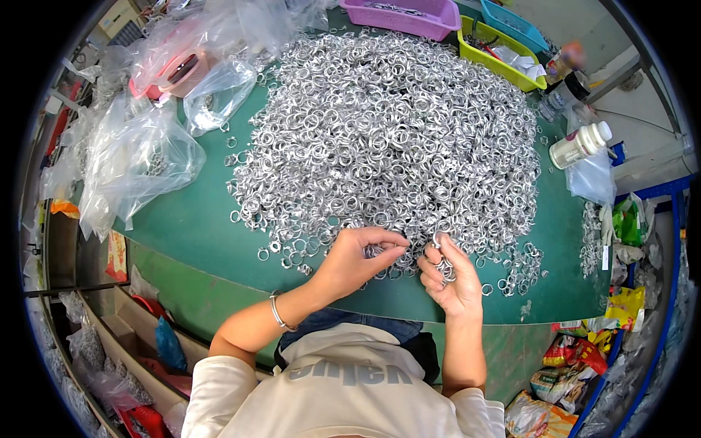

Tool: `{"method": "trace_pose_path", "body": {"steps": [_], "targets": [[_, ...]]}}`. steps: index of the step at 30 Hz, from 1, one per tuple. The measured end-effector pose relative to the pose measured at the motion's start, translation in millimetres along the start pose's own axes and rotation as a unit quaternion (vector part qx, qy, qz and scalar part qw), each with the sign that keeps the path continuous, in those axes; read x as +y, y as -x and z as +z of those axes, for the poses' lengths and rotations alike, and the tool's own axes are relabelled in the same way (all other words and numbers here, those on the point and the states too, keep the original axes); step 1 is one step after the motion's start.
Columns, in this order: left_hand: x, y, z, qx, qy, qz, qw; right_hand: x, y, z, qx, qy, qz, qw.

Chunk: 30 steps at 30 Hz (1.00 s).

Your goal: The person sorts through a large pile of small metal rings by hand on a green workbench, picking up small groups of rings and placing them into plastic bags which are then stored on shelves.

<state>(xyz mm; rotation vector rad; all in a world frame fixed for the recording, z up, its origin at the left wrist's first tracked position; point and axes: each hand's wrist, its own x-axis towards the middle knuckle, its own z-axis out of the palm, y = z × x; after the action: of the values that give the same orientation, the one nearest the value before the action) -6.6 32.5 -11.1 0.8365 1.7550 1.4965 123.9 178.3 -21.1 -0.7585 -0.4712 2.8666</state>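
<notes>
A large heap of silver metal rings covers the middle of the green table. At its near edge, my left hand has thumb and forefinger closed in a pinch; what sits between the tips is too small to make out. Some rings show beneath its palm. Just to the right, my right hand is raised with its palm turned up. Its fingers are curled around several silver rings, and one ring stands at the thumb tip. The two hands are a short way apart.
Clear plastic bags and a pink container crowd the left. A purple basket, yellow-green basket and blue basket line the far edge. A white bottle lies at right. Loose rings lie near my right hand.
</notes>
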Motion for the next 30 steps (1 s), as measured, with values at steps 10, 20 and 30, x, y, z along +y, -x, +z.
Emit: {"method": "trace_pose_path", "body": {"steps": [10,20,30], "targets": [[-18.3,10.0,-19.8,-0.045,0.367,-0.224,0.902,12.5,9.5,-13.0,0.173,0.641,-0.335,0.669],[-11.4,24.2,1.6,-0.047,0.623,-0.197,0.755,30.4,-6.2,0.7,0.022,-0.128,-0.113,0.985],[-12.1,27.8,3.2,-0.02,0.323,-0.059,0.944,45.9,-4.2,8.1,0.042,-0.079,-0.129,0.988]]}}
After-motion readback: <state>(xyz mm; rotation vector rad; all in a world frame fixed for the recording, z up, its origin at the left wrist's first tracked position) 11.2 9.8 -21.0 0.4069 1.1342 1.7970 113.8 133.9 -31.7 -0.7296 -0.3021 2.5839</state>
